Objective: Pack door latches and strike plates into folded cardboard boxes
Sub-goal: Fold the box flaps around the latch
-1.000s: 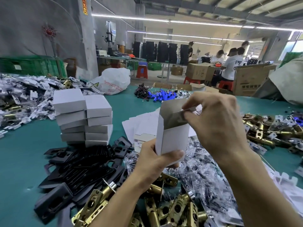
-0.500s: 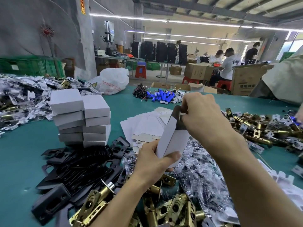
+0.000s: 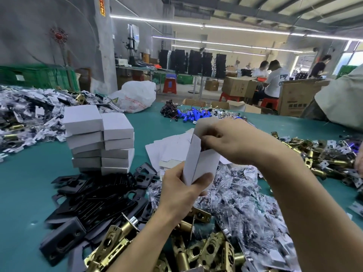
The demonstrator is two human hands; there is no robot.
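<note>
Head view, items as we find them:

1. Cardboard box (image 3: pixel 200 163): white, part-folded, held upright in the air above the middle of the table, its top end open and one flap standing up behind the right hand.
2. Left hand (image 3: pixel 180 193): we see it wrapped round the box's lower end, thumb pressed across the front face and fingers curled behind.
3. Right hand (image 3: pixel 233 142): at the box's open top, fingers curled and gripping the upper edge by the flap. We cannot tell whether anything is held inside.
4. Closed white boxes (image 3: pixel 100 142): two stacks touching side by side, left of the held box.
5. Flat box blanks (image 3: pixel 169 148): a loose pile just behind the held box.
6. Black strike plates (image 3: pixel 98 197): a heap in front of the stacks.
7. Brass door latches (image 3: pixel 196 250): a heap at the near edge, below the forearms. We note a second spread (image 3: pixel 324 158) at the far right.
8. Clear plastic packets (image 3: pixel 245 203): a pile under the right forearm, contents too blurred to name.
9. Green table (image 3: pixel 23 185): bears all of the above.
10. Blue cylinders (image 3: pixel 194 115): a cluster with wires on the table's far side.
</note>
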